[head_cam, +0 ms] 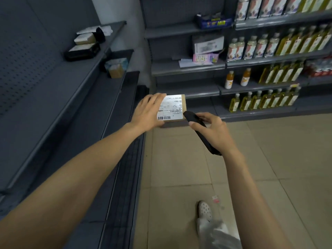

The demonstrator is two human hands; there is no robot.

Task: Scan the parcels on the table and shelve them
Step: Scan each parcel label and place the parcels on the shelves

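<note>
1 parcel (pixel 175 108) is held mid-aisle, label up, gripped at its left edge by the left hand (pixel 147 112). A scanner (pixel 191 116) is clasped in the right hand (pixel 213 132), tip just beside the label. Scan judged underway, shelving still left. A few boxes (pixel 84 45) are seen on the far-left shelves (pixel 71 97); no table in view

The parcel (pixel 172 106), in the left hand (pixel 146 112), lies left of the scanner (pixel 191 116). Behind, bottles (pixel 265 45) stand on shelves (pixel 269 59).
</note>
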